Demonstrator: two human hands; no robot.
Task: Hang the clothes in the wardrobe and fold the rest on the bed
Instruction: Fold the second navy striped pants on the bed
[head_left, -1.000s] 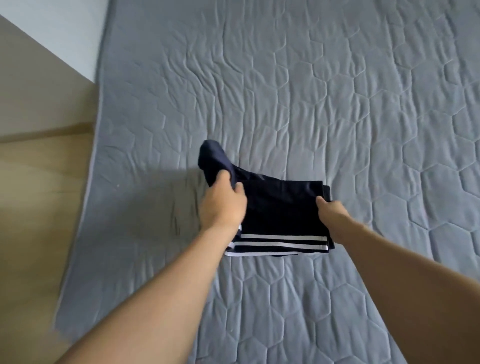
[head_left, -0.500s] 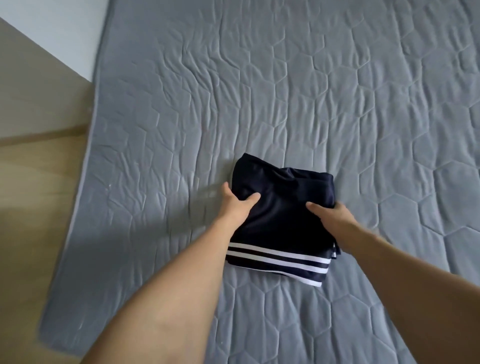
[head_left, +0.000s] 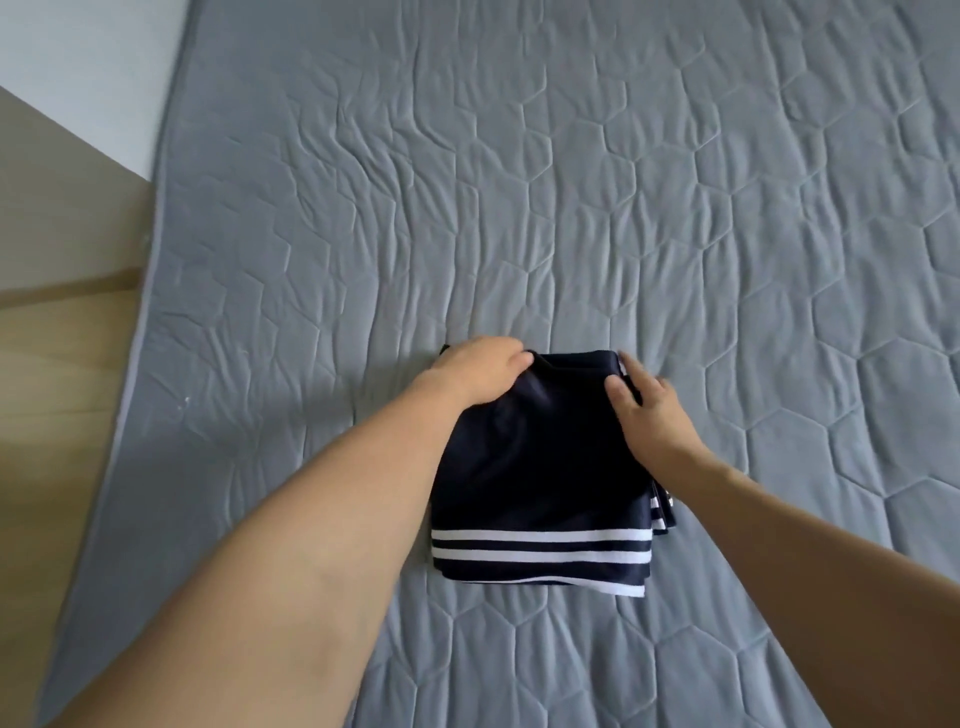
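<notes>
A navy garment (head_left: 540, 488) with white stripes along its near hem lies folded into a compact rectangle on the grey quilted bed cover (head_left: 571, 208). My left hand (head_left: 478, 371) rests palm down on the garment's far left corner, with its fingers lying over the top edge. On the far right corner my right hand (head_left: 644, 410) presses with its fingers spread flat. Several folded layers show at the garment's right edge.
The bed's left edge (head_left: 150, 291) runs diagonally from the top left down to the bottom left. Beyond it is light wooden floor (head_left: 47, 395) and a pale wall (head_left: 78, 78). No other clothes are in view.
The loose far flap that my left hand held up has been folded down onto the stack. Both hands have moved to the garment's far corners and now lie flat on it.
</notes>
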